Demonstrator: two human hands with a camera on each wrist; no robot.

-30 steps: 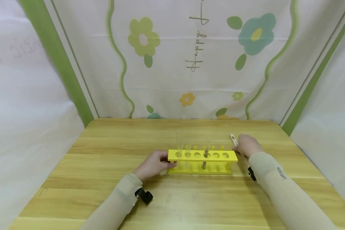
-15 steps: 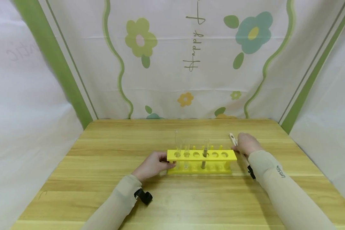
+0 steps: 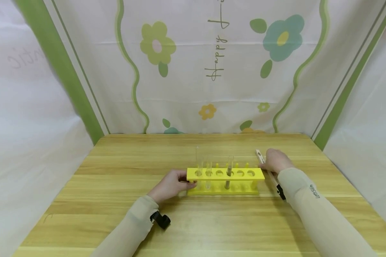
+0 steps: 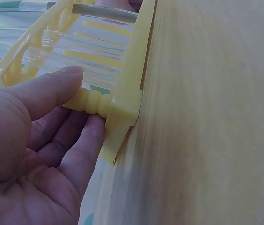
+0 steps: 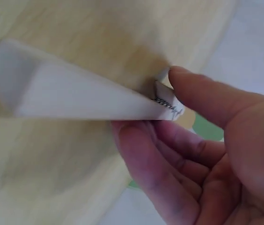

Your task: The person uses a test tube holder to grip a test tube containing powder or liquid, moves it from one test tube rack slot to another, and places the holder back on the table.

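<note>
A yellow test tube rack (image 3: 223, 192) stands on the table in the head view. Three glass test tubes sit in it: two clear ones at the left, and one with dark grey contents (image 3: 228, 178) right of the middle. My left hand (image 3: 170, 185) grips the rack's left end; in the left wrist view, thumb and fingers close round its yellow end post (image 4: 92, 101). Right of the rack, my right hand (image 3: 277, 161) pinches a pale wooden test tube holder (image 3: 260, 156). The right wrist view shows the holder's metal spring (image 5: 164, 103) near the thumb.
The wooden table (image 3: 122, 214) reaches back to a hanging white cloth (image 3: 186, 89) printed with flowers. More white cloth hangs at both sides. Each wrist carries a small black camera (image 3: 161, 219).
The head view has shifted slightly. Both hands keep their hold on the rack and the test tube holder, with no clear movement.
</note>
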